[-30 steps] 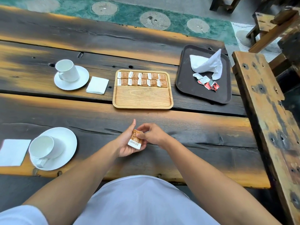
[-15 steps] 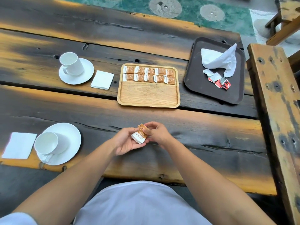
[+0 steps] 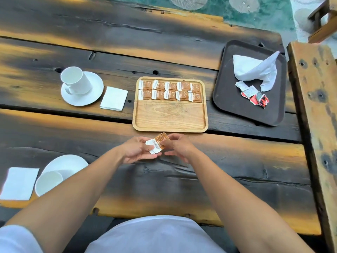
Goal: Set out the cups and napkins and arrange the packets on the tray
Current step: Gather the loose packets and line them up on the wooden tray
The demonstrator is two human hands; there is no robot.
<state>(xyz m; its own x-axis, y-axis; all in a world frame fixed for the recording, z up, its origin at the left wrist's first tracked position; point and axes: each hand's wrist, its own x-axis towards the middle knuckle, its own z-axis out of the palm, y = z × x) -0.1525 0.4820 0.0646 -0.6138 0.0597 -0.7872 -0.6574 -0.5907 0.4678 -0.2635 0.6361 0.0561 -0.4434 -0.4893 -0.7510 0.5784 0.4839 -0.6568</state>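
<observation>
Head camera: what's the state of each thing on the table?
Wooden tray: two rows of brown packets, near half bare.
Held packets: gripped by left hand and right hand.
Far cup: upright on far saucer.
Near cup: on near saucer.
Far napkin: folded flat.
Dark tray: holds loose napkin, red packets.

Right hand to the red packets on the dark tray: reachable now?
Probably yes: only bare table lies between the right hand and the red packets. But it pinches brown packets with the left hand, so it isn't free.
</observation>
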